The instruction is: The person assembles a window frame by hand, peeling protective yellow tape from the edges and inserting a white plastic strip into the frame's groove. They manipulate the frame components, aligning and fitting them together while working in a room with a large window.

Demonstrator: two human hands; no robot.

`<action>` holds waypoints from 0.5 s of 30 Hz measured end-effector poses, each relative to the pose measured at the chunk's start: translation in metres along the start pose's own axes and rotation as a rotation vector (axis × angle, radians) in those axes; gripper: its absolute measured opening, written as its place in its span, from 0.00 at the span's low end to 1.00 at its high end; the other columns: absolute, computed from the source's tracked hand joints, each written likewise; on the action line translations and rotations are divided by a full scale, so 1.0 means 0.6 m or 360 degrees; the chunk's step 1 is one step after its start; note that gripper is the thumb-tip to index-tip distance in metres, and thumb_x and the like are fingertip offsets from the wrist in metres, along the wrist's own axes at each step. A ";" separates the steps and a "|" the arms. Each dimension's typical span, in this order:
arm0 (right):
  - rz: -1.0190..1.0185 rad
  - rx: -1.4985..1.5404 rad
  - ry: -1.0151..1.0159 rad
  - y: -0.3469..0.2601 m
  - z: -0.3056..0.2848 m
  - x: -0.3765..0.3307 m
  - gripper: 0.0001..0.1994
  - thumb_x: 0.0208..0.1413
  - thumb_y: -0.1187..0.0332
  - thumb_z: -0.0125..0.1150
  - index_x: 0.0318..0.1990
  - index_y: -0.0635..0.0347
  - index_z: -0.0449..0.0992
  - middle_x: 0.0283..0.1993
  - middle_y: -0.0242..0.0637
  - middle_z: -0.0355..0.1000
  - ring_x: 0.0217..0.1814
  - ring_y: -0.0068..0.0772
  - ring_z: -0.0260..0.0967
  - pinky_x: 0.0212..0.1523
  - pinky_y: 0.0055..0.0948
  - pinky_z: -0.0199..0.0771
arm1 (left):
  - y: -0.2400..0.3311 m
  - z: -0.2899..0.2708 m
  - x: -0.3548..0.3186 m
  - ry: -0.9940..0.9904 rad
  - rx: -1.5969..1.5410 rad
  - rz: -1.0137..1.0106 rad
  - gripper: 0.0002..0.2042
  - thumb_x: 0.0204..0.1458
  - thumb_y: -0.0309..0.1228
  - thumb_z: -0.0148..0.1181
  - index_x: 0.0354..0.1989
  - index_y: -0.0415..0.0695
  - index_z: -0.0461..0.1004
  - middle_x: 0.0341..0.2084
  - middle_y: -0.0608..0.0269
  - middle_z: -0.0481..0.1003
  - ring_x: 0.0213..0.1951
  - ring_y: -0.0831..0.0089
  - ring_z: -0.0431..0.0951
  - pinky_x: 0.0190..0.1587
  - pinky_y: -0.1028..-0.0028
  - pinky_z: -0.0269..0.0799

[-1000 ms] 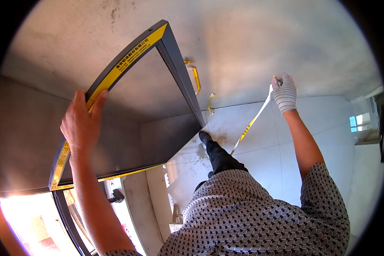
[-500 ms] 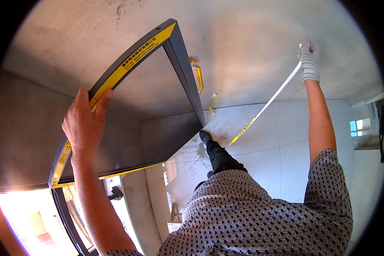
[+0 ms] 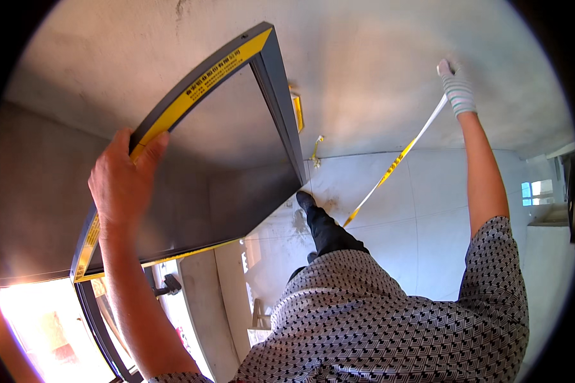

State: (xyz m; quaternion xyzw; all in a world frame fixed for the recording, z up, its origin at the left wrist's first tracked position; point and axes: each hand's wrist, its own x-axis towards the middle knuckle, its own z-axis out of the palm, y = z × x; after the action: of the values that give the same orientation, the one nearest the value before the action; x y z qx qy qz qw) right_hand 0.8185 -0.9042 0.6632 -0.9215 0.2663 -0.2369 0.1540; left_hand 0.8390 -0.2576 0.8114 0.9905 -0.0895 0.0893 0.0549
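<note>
Arm outstretched, right hand curled.

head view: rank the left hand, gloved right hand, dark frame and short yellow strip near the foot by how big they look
1. dark frame
2. left hand
3. gloved right hand
4. short yellow strip

Apparent size only; the left hand may simply be nearer.

wall: grey, faintly stained | floor: pale tiles, dark smudges | lower left: glaring bright opening
</note>
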 end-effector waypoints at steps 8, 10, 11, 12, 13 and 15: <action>-0.0181 0.0293 0.0302 0.012 -0.104 0.141 0.22 0.65 0.51 0.51 0.58 0.52 0.76 0.45 0.42 0.78 0.47 0.39 0.74 0.51 0.35 0.72 | -0.012 0.017 -0.003 0.0100 0.0139 0.0025 0.30 0.56 0.65 0.55 0.33 0.45 0.73 0.22 0.55 0.77 0.30 0.54 0.80 0.40 0.56 0.75; -0.0227 0.0392 0.0305 0.004 -0.130 0.161 0.20 0.68 0.53 0.52 0.63 0.48 0.74 0.37 0.27 0.77 0.37 0.17 0.71 0.42 0.22 0.72 | -0.014 0.015 -0.003 0.0040 0.0198 -0.0001 0.30 0.56 0.67 0.53 0.33 0.46 0.73 0.22 0.58 0.76 0.28 0.60 0.80 0.38 0.58 0.77; -0.0262 0.0304 0.0283 -0.019 -0.134 0.153 0.20 0.68 0.54 0.52 0.63 0.46 0.73 0.37 0.26 0.77 0.37 0.17 0.71 0.42 0.22 0.72 | -0.020 0.016 -0.005 0.0035 0.0207 -0.0010 0.31 0.56 0.67 0.53 0.33 0.46 0.73 0.21 0.59 0.76 0.28 0.61 0.80 0.37 0.59 0.77; -0.0300 0.0219 0.0265 -0.058 -0.140 0.130 0.20 0.68 0.54 0.52 0.64 0.45 0.73 0.36 0.26 0.77 0.36 0.16 0.71 0.42 0.22 0.71 | -0.026 0.017 -0.006 0.0033 0.0215 -0.0020 0.31 0.56 0.68 0.52 0.33 0.47 0.73 0.21 0.60 0.76 0.27 0.63 0.80 0.36 0.59 0.77; -0.0334 0.0122 0.0260 -0.078 -0.148 0.112 0.20 0.68 0.54 0.52 0.64 0.44 0.73 0.36 0.25 0.77 0.36 0.16 0.70 0.42 0.22 0.71 | -0.031 0.020 -0.005 0.0037 0.0212 -0.0017 0.31 0.56 0.68 0.52 0.33 0.47 0.73 0.21 0.61 0.76 0.27 0.65 0.80 0.36 0.60 0.77; -0.0432 0.0001 0.0270 -0.084 -0.151 0.108 0.20 0.68 0.56 0.52 0.65 0.44 0.73 0.35 0.26 0.77 0.36 0.17 0.71 0.43 0.23 0.71 | -0.037 0.025 0.005 0.0019 0.0232 0.0009 0.31 0.55 0.69 0.51 0.34 0.47 0.73 0.21 0.61 0.76 0.27 0.66 0.81 0.36 0.61 0.78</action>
State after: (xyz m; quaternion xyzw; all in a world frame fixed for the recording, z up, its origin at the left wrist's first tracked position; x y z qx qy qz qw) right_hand 0.8409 -0.9140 0.7828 -0.9257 0.1513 -0.3326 0.0976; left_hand 0.8487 -0.2384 0.7952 0.9910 -0.0851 0.1017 -0.0170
